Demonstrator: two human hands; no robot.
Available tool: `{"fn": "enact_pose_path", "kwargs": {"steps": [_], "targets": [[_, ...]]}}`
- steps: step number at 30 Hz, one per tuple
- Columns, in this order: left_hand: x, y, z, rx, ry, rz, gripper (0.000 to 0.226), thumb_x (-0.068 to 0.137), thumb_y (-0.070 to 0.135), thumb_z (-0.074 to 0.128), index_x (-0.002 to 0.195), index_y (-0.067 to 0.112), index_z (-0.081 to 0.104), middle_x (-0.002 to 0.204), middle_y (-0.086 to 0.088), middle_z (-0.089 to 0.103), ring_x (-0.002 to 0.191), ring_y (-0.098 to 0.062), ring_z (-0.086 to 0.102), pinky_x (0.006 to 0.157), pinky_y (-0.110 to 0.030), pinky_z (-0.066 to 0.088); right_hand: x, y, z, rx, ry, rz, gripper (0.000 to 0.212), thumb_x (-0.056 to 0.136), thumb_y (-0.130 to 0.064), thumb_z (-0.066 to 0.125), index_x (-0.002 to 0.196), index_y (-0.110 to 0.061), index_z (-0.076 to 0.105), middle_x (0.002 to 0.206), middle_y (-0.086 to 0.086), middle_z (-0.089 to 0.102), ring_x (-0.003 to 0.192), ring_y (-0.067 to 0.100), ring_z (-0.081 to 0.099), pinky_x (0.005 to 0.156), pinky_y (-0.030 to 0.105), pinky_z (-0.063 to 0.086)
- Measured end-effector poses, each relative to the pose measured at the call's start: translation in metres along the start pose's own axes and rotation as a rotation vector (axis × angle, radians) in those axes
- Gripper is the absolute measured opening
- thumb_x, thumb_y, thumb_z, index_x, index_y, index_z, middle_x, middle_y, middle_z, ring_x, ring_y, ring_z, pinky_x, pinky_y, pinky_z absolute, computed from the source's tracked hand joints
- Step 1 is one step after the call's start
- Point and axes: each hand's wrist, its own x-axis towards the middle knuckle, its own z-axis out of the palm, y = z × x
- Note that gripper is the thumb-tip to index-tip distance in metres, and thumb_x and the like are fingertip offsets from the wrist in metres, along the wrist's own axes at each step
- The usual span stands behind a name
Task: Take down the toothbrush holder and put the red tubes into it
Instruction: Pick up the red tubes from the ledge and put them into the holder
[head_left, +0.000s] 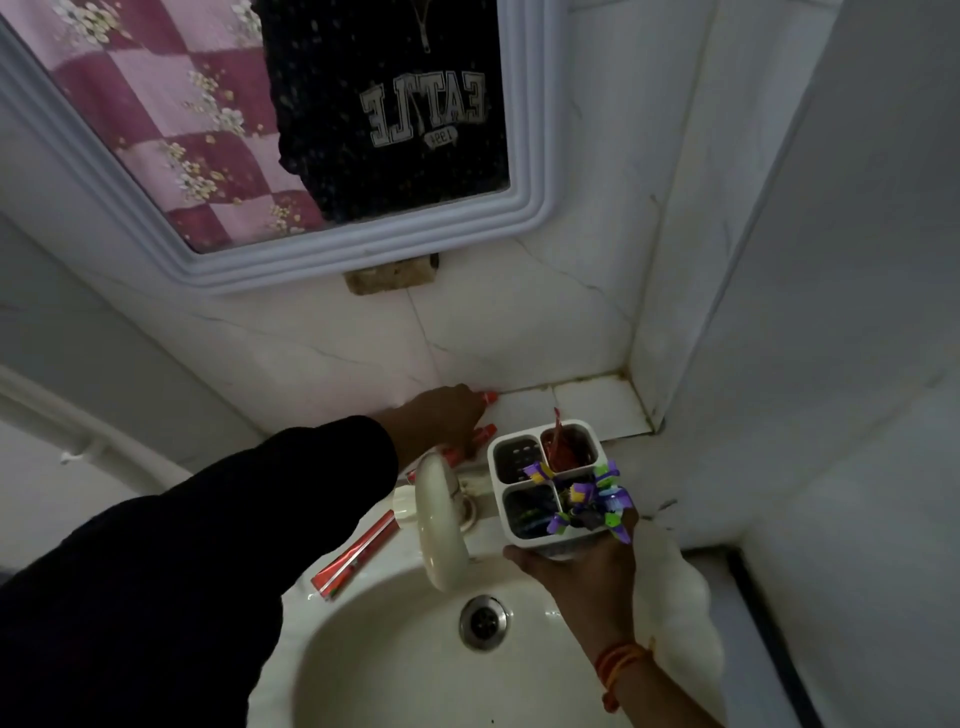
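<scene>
A single wide-angle head view looks steeply down from close above the sink (395, 670), facing the tiled wall behind it, with the mirror (332, 249) above the sink at the frame's top and the drain (483, 622) near the bottom centre.

The left hand (441, 415) works in a tight pocket: tiled wall (363, 338) just beyond its fingertips, white faucet (439, 525) close beneath its wrist, toothbrush holder (550, 483) close to its right. The sink basin (395, 660) below lies open.
</scene>
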Motion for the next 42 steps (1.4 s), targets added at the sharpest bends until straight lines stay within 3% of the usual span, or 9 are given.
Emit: {"fn": "enact_pose_path", "kwargs": {"steps": [8,12,21,26,29,31,34,38,42], "targets": [[-0.021,0.002,-0.042,-0.099,0.064,0.072,0.043,0.091,0.044,0.065,0.126,0.018,0.065,0.112,-0.004,0.070,0.092,-0.017,0.062,0.086,-0.035,0.054,-0.001,-0.004,-0.002,-0.034,-0.004,0.027,0.116,0.038,-0.028,0.105,0.137,-0.020,0.046,0.129,-0.005,0.067,0.117,0.003,0.065,0.096,0.020,0.056],[-0.085,0.025,-0.106,0.008,0.097,0.167,0.040,0.076,0.059,0.076,0.096,0.025,0.075,0.078,0.015,0.066,0.072,-0.003,0.060,0.069,-0.023,0.048,-0.002,-0.010,-0.002,-0.023,-0.012,0.021,0.114,0.040,-0.018,0.105,0.137,-0.017,0.044,0.130,-0.008,0.062,0.117,-0.010,0.059,0.096,0.010,0.052],[-0.132,0.097,-0.069,0.140,0.029,0.208,0.027,0.080,0.038,0.078,0.088,0.015,0.066,0.083,-0.002,0.068,0.079,-0.020,0.063,0.078,-0.031,0.054,-0.004,-0.015,-0.006,-0.044,-0.024,-0.002,0.116,0.039,-0.018,0.105,0.137,-0.021,0.043,0.127,-0.007,0.066,0.116,-0.001,0.064,0.094,0.018,0.056],[-0.128,0.071,-0.070,-0.347,0.063,0.080,0.021,0.088,0.021,0.069,0.100,0.007,0.079,0.092,-0.006,0.081,0.087,-0.020,0.078,0.085,-0.034,0.062,-0.001,-0.012,-0.005,-0.009,-0.040,-0.001,0.110,0.042,-0.008,0.104,0.134,-0.019,0.045,0.125,-0.012,0.063,0.112,-0.017,0.059,0.092,0.005,0.050],[-0.131,0.030,-0.065,-0.511,0.305,0.025,0.015,0.090,0.020,0.069,0.095,0.011,0.081,0.076,0.003,0.078,0.062,-0.001,0.073,0.069,-0.015,0.058,0.002,-0.007,-0.005,-0.018,-0.035,0.000,0.108,0.041,-0.007,0.104,0.134,-0.014,0.047,0.121,-0.009,0.066,0.109,-0.011,0.063,0.086,-0.001,0.047],[-0.129,-0.003,-0.042,-0.491,0.424,-0.101,0.017,0.090,0.022,0.068,0.092,0.012,0.081,0.075,-0.001,0.078,0.064,-0.005,0.072,0.075,-0.022,0.059,0.004,-0.003,-0.005,-0.036,-0.031,-0.014,0.108,0.040,-0.009,0.104,0.134,-0.009,0.050,0.122,0.002,0.069,0.109,-0.004,0.065,0.086,-0.002,0.046],[-0.128,-0.040,0.014,-0.414,0.339,-0.311,0.019,0.088,0.017,0.067,0.098,0.009,0.080,0.093,-0.009,0.079,0.085,-0.022,0.075,0.089,-0.033,0.059,0.006,0.000,-0.004,-0.067,-0.038,-0.032,0.110,0.039,-0.012,0.105,0.135,-0.005,0.052,0.123,0.005,0.069,0.104,-0.019,0.061,0.087,-0.004,0.043],[-0.130,-0.057,0.090,-0.353,0.102,-0.423,0.031,0.086,0.028,0.069,0.108,0.007,0.077,0.110,-0.011,0.075,0.101,-0.028,0.071,0.091,-0.033,0.057,0.005,0.003,-0.004,-0.140,-0.037,-0.027,0.113,0.037,-0.032,0.104,0.135,-0.010,0.053,0.125,0.002,0.069,0.114,0.003,0.063,0.089,-0.005,0.042],[-0.137,-0.054,0.133,-0.413,0.094,-0.525,0.033,0.079,0.027,0.073,0.109,0.014,0.073,0.111,-0.008,0.072,0.096,-0.025,0.067,0.087,-0.035,0.058,0.006,0.004,-0.004,-0.169,-0.041,-0.016,0.110,0.038,-0.032,0.104,0.134,-0.010,0.054,0.124,0.003,0.070,0.115,0.011,0.064,0.088,-0.006,0.041]]}}
